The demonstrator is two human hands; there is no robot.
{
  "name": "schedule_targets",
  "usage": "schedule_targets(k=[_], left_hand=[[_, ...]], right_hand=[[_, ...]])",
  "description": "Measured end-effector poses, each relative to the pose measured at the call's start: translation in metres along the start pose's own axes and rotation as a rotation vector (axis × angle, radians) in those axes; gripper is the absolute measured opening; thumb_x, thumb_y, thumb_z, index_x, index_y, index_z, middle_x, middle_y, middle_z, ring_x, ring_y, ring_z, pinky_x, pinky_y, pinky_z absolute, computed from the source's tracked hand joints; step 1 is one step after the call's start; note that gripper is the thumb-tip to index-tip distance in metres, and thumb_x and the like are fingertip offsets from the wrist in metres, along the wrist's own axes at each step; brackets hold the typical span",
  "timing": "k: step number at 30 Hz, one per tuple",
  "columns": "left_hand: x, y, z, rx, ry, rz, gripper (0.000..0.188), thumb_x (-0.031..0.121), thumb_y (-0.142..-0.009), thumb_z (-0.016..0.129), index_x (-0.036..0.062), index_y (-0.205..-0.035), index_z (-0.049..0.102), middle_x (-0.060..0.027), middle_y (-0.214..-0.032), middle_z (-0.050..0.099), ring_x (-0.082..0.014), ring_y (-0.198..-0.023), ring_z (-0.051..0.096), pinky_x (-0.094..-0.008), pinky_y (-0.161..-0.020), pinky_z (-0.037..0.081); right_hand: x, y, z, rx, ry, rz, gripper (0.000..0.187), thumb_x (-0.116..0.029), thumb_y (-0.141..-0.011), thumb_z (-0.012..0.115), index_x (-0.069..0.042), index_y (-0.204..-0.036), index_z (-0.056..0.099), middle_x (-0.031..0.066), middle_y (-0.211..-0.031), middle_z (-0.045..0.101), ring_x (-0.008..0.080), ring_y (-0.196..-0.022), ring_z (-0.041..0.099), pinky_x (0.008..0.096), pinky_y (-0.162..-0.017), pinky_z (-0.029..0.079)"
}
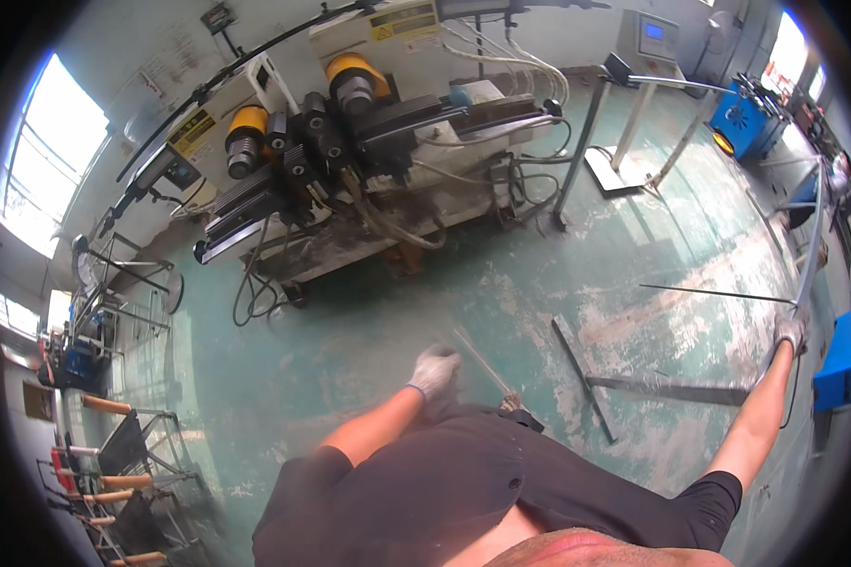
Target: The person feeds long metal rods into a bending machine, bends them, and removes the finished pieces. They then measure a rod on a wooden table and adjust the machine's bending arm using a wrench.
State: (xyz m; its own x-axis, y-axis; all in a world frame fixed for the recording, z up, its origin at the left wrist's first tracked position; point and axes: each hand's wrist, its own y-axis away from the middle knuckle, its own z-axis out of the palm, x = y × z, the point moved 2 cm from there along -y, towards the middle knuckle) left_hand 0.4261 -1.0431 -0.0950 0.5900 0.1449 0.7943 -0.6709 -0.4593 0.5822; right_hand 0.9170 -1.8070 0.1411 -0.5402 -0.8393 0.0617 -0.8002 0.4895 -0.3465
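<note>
My left hand point(435, 370), in a white glove, is held in front of my body above the floor. Its fingers are curled in, and whatever they may hold is hidden. Far out to the right, my gloved right hand point(790, 331) is closed around a metal frame point(810, 257). A grey tube rises from that hand, and a thin dark rod point(717, 292) extends leftward beside it. Lower down, a flat bar point(669, 388) runs left to a crosspiece point(581, 378) just above or on the floor; I cannot tell which. A thin pale rod point(482, 362) shows beyond my shoe.
A large machine point(350, 180) with yellow-capped cylinders and trailing hoses stands ahead. To its right are a metal stand point(624, 142) and a blue machine point(747, 123). Black frames with tan grips point(123, 463) stand at left. A blue box point(834, 364) is beyond my right hand.
</note>
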Motion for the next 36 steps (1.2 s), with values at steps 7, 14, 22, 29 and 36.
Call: schedule_targets(k=[7,14,22,29,36], left_hand=[[0.075,-0.076,-0.042,0.080,0.238,0.053,0.017,0.015,-0.098,0.070,0.0038,-0.111,0.070,-0.0055,-0.092,0.071,-0.0156,-0.078,0.067,-0.0324,-0.071,0.058],[0.089,-0.145,-0.140,0.078,0.182,0.094,0.022,0.015,-0.098,0.071,0.0010,-0.114,0.069,-0.0062,-0.092,0.071,-0.0162,-0.078,0.068,-0.0322,-0.070,0.058],[0.049,-0.170,-0.244,0.358,0.401,-0.059,0.026,0.012,-0.099,0.070,-0.0021,-0.120,0.066,-0.0109,-0.094,0.071,-0.0187,-0.074,0.068,-0.0349,-0.064,0.057],[0.030,-0.179,-0.249,0.544,0.596,-0.226,0.030,0.012,-0.098,0.069,-0.0032,-0.123,0.064,-0.0123,-0.098,0.071,-0.0217,-0.077,0.070,-0.0375,-0.065,0.059],[0.078,-0.172,-0.262,0.678,0.257,-0.326,0.037,0.022,-0.097,0.072,-0.0042,-0.123,0.071,-0.0151,-0.100,0.079,-0.0213,-0.087,0.075,-0.0361,-0.078,0.062]], right_hand=[[-0.199,0.059,-0.040,0.246,-0.574,-0.246,0.062,-0.032,-0.098,0.077,-0.012,-0.155,0.062,0.0194,-0.148,0.068,0.0379,-0.141,0.061,0.0433,-0.118,0.046],[-0.494,0.215,-0.173,-0.074,-1.379,-0.691,0.033,-0.017,-0.106,0.071,-0.002,-0.135,0.075,0.0080,-0.126,0.079,0.0156,-0.115,0.073,0.0294,-0.103,0.053],[-0.772,0.321,-0.346,0.232,-0.990,-1.302,0.029,-0.025,-0.104,0.071,-0.007,-0.124,0.080,0.0138,-0.119,0.081,0.0251,-0.107,0.079,0.0355,-0.097,0.058],[-1.018,0.320,-0.427,0.135,-1.085,-1.334,0.038,-0.041,-0.098,0.069,-0.015,-0.122,0.083,0.0123,-0.125,0.080,0.0349,-0.119,0.074,0.0431,-0.105,0.056],[-1.231,0.336,-0.441,-0.082,-0.661,-1.445,0.028,-0.023,-0.086,0.077,-0.008,-0.108,0.086,0.0164,-0.097,0.081,0.0273,-0.088,0.076,0.0434,-0.085,0.060]])
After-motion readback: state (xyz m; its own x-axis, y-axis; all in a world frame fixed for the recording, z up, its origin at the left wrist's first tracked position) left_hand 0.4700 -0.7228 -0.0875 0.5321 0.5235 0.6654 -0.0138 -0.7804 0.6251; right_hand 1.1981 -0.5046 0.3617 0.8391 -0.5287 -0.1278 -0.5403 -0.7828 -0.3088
